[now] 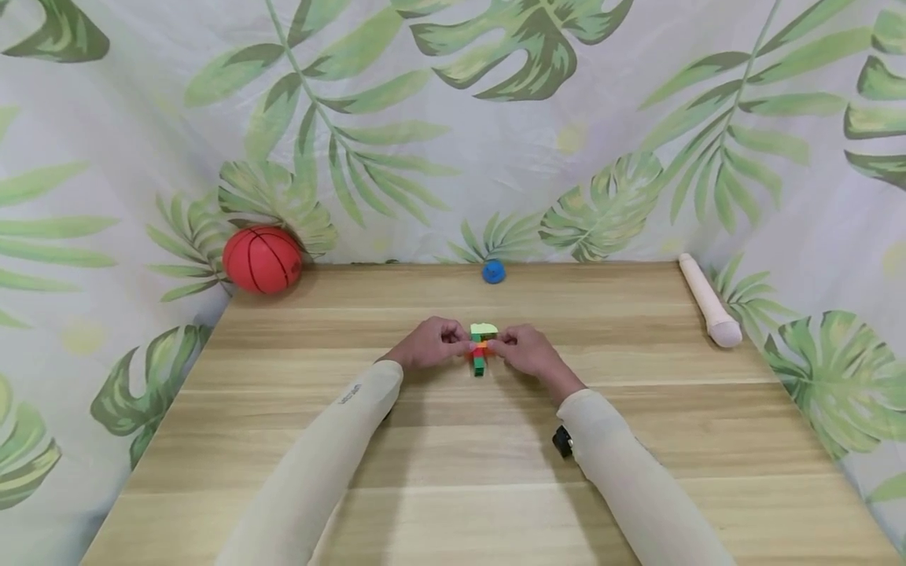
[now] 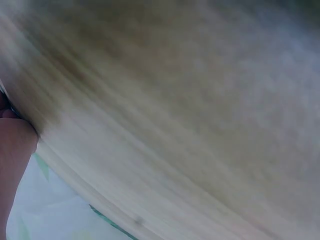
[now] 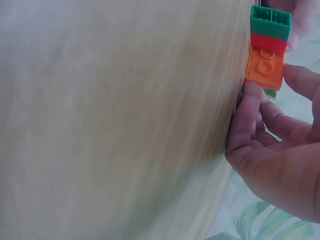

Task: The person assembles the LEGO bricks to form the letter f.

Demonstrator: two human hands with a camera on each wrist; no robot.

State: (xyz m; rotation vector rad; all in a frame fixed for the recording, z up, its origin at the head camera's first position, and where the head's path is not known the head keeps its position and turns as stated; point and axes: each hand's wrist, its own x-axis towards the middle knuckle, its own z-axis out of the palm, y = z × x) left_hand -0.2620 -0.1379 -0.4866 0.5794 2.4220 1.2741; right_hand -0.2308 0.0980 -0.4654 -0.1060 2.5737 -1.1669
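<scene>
A small figure of toy building bricks stands near the middle of the table in the head view, with a green brick [image 1: 479, 368] at its near end and a pale yellow-green brick [image 1: 484, 328] at its far end. My left hand [image 1: 436, 343] pinches the figure from the left. From the other side my right hand [image 1: 527, 350] pinches an orange brick [image 3: 265, 70] between thumb and fingers. That orange brick touches a red brick [image 3: 268, 43], which adjoins the green one in the right wrist view. The left wrist view catches only part of the left hand, and no bricks.
On the wooden table [image 1: 453, 472], a red basketball [image 1: 262, 260] sits at the back left. A small blue object [image 1: 493, 271] lies at the back edge, and a pale microphone-shaped thing [image 1: 710, 301] at the right. Leaf-patterned cloth [image 1: 495, 157] hangs behind.
</scene>
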